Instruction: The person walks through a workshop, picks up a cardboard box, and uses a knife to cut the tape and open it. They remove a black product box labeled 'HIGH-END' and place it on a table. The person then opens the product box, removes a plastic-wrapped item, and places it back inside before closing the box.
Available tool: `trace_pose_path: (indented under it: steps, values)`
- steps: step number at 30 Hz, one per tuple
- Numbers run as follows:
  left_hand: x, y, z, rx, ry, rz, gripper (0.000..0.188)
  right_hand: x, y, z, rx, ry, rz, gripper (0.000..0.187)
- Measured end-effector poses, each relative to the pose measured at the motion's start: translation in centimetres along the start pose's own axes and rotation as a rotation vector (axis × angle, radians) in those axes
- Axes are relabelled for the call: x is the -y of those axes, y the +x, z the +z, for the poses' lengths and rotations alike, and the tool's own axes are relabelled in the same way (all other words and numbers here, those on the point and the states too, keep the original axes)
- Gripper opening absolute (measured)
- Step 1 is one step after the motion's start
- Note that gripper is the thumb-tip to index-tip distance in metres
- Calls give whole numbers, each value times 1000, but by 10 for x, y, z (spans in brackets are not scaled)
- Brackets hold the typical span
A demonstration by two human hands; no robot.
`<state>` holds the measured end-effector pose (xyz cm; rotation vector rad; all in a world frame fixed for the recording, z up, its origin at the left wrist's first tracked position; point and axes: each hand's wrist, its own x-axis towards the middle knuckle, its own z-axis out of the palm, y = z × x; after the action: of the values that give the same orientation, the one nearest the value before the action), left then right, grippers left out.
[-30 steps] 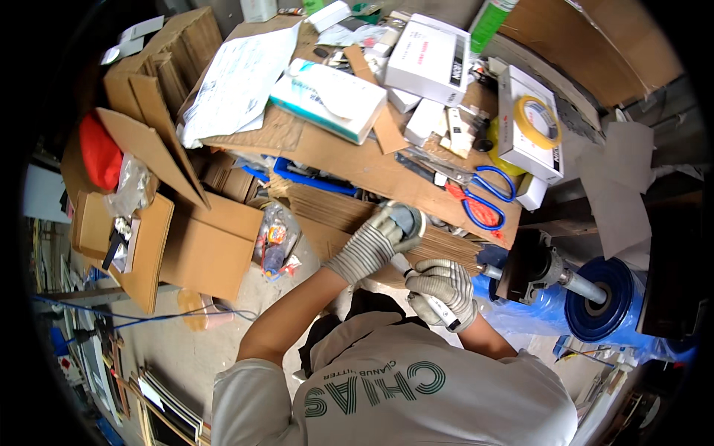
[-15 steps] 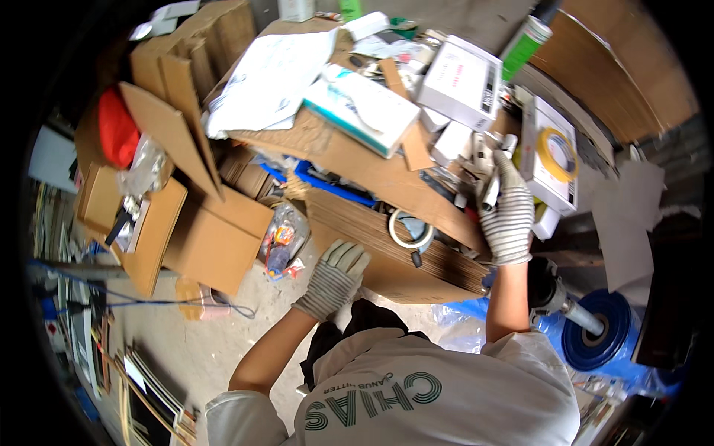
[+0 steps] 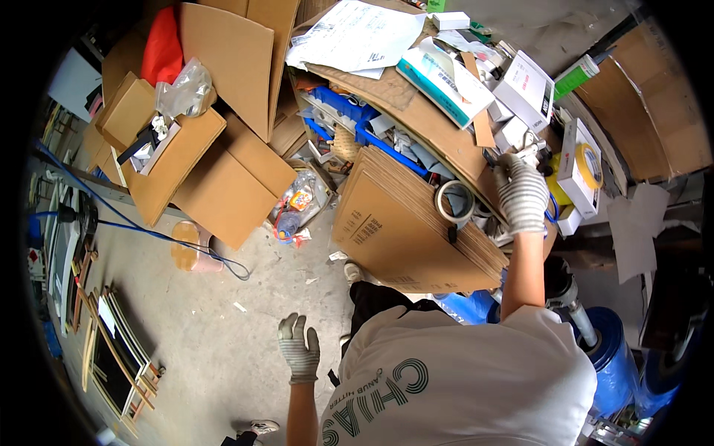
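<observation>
While our right hand stays among the clutter on the table, our left hand is no longer near the stack of cardboard as it is half a second ago; it now hangs out over the floor, well apart from everything, fingers spread and nothing in its grasp.

Our right hand's fingers curl down at the white parts on the table, touching or almost touching them. We cannot tell whether it grips anything, and the slim white tool seen with it a moment earlier cannot be made out. The blue-handled scissors show just beside that hand, partly behind it.

The roll seems to rest on the upper edges of the stack, much as half a second ago, with neither hand touching it. We also look further left, so more floor shows. For the work, we judge, this leaves the left hand free and puts the handling at the table on the right hand alone.
</observation>
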<state>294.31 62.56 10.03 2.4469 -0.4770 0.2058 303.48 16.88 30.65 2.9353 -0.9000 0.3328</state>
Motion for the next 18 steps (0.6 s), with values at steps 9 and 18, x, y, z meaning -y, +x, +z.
trace_pose_path:
  steps: [9, 18]
  values:
    - [-5, -174, -14, -186, -126, -477, 19, -27, -22, 1, 60, -209, 18, 32]
    - [-40, -339, -44, -402, -119, -700, 18, 93, -156, 95, 130, 136, -826, 26]
